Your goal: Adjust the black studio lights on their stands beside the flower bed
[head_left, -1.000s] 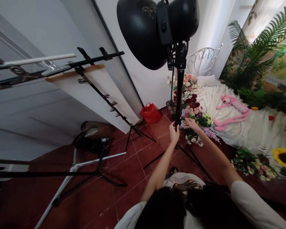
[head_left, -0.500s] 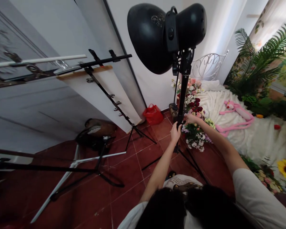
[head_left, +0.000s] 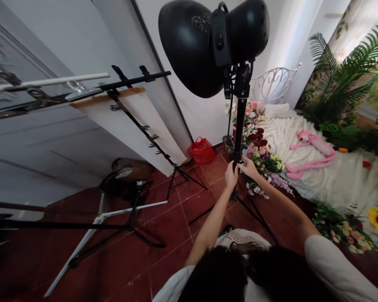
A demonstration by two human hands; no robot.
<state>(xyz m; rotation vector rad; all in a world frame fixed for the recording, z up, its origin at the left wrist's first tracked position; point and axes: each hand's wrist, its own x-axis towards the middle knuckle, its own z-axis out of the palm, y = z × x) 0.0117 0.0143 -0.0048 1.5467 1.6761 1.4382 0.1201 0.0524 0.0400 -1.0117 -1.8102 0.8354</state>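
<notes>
A black studio light (head_left: 189, 50) with a wide reflector tops an upright light stand (head_left: 240, 121) in front of me. My left hand (head_left: 231, 177) is closed around the stand's pole at about mid-height. Just to its right, my right hand (head_left: 249, 168) has its fingers closed at the same part of the pole. Whatever small fitting lies under those fingers is hidden. A cable hangs beside the pole below the lamp. The stand's dark legs spread over the red tiles near my feet.
To the left, a backdrop stand (head_left: 138, 119) holds white sheets with clips. A white-legged stand (head_left: 75, 251) lies across the floor nearby. Behind are a red bag (head_left: 202, 151) and artificial flowers (head_left: 260, 147). A pink plush toy (head_left: 316, 147) rests on white fabric at right.
My right hand has slid slightly down and in toward my left hand on the pole. The lamp sits a little higher and farther left in view. My left hand keeps its hold.
</notes>
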